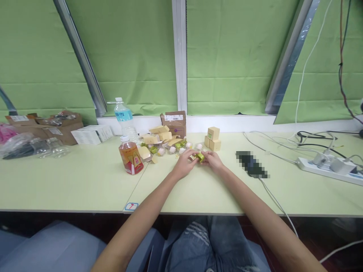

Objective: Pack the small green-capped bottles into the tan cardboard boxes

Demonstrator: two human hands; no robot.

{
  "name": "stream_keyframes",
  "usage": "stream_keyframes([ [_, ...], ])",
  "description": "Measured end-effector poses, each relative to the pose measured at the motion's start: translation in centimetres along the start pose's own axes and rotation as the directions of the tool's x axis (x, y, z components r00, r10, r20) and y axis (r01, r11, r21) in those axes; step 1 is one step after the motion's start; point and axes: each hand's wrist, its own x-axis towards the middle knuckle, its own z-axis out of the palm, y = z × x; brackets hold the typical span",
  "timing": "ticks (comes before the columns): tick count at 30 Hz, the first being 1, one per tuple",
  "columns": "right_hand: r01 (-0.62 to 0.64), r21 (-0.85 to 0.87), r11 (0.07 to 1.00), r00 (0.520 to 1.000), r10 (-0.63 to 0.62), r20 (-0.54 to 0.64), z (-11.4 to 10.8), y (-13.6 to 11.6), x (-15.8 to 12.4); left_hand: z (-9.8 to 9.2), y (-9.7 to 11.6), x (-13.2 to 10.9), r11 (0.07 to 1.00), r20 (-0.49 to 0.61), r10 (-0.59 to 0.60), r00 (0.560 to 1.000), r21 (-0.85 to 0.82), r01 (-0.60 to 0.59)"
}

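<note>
A small yellow-green piece (199,156) is held between both hands above the middle of the table. My left hand (185,163) pinches its left side, and my right hand (212,160) grips its right side. Just behind and left of my hands lies a pile of flattened tan cartons (161,133), green pieces (153,149) and round pale objects in clear wrap (161,152). Behind my right hand, several small tan boxes (213,134) are stacked, one on top of the others.
A red-labelled drink bottle (131,155) and a large water bottle (124,119) stand left of the pile. A brown carton (175,124) is behind it. At right lie a dark pixelated object (252,164), cables and a power strip (329,167). Boxes (61,130) stand at far left.
</note>
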Motion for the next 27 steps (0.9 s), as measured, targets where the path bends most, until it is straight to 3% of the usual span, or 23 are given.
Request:
stream_keyframes([
  [3, -0.033, 0.179, 0.983, 0.995, 0.049, -0.087, -0.5, -0.7, -0.1, -1.2, -0.6, 0.4, 0.969, -0.074, 0.076, 0.994, 0.238, -0.057],
  [7, -0.128, 0.340, 0.932, 0.973, 0.183, -0.137, -1.0, -1.4, -0.3, -3.0, -2.8, 0.9, 0.894, -0.145, 0.049, 0.988, 0.448, 0.021],
  [11, -0.154, 0.355, 0.922, 0.969, 0.212, -0.129, -0.9, -1.5, -0.4, -3.4, -4.8, 0.9, 0.817, -0.074, -0.062, 0.995, 0.568, 0.093],
  [15, -0.178, 0.353, 0.918, 0.964, 0.235, -0.125, -0.6, -1.7, -0.5, -2.9, -4.8, 0.9, 0.714, 0.052, -0.177, 0.983, 0.694, 0.092],
  [20, -0.198, 0.341, 0.919, 0.964, 0.245, -0.100, -0.4, -2.0, -0.8, -2.6, -3.7, 1.1, 0.762, 0.110, -0.172, 0.979, 0.645, 0.061],
  [27, -0.192, 0.332, 0.924, 0.965, 0.239, -0.105, -0.2, -2.2, -1.0, -1.7, -2.4, 0.5, 0.897, 0.112, -0.017, 0.994, 0.441, -0.035],
])
